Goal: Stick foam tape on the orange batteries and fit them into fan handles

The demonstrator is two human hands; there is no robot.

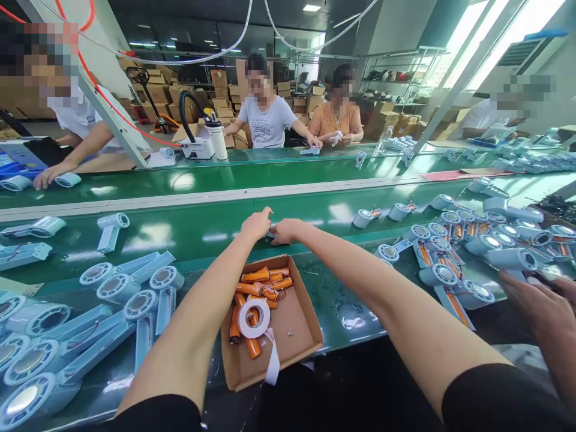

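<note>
Both my arms stretch out over the green conveyor belt. My left hand (257,224) is closed, its fingers pinched together. My right hand (288,230) meets it, also with fingers drawn in. A small greyish piece shows between the fingertips, too hidden to name. Just below the hands, a shallow cardboard box (310,342) sits at the bench edge. Inside it lie several orange-wrapped battery packs (256,289) with thin wires. A roll of white tape (246,329) rests on them, its loose end hanging over the box's front edge.
Light-blue fan housings with handles (117,287) crowd the bench at left. More housings (438,274), several with orange packs in them, are piled at right. A co-worker's hand (540,300) works close by at right. Other people sit across the belt (216,207).
</note>
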